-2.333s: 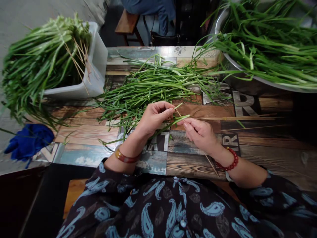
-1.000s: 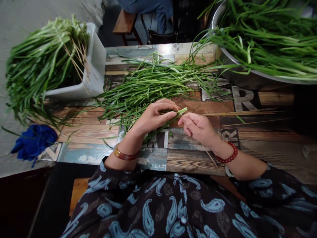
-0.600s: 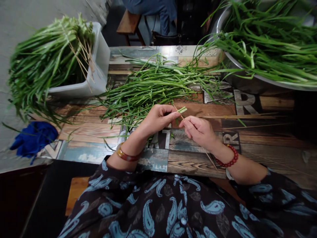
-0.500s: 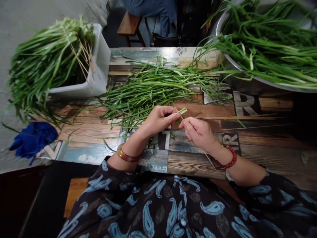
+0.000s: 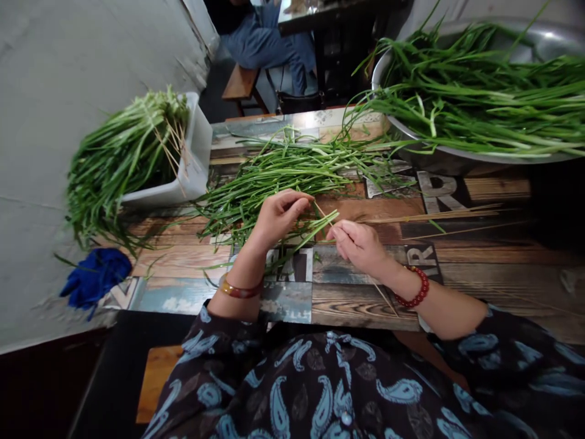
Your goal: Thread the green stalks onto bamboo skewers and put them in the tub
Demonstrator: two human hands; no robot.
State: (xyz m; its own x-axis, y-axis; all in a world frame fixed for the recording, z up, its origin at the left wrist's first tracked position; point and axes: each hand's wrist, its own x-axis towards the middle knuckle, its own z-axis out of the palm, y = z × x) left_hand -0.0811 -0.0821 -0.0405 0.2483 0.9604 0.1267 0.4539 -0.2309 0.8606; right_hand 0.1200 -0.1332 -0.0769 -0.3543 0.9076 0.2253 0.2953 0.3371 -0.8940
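Observation:
My right hand (image 5: 359,244) is closed around a thin wooden stick (image 5: 384,296), whose tip slants up to the left. A few green stalks (image 5: 315,231) hang across the stick just beyond my right fingertips, pale ends at the right. Near the stick's tip is my left hand (image 5: 278,219), its thumb and forefinger curved with a small gap and nothing visible between them. Behind both hands a loose pile of long green stalks (image 5: 283,167) lies on the wood-patterned table (image 5: 356,305).
A white bin (image 5: 198,152) at the left holds stalks with sticks through them. At the right back stands a metal basin (image 5: 397,119) full of greens. More sticks (image 5: 439,214) lie right of my hands. A blue glove (image 5: 98,277) rests at the left edge. A seated person's legs (image 5: 269,42) show behind.
My left hand has let go of the stalks and moved left, leaving them on the stick. The view has shifted, showing more beyond the table.

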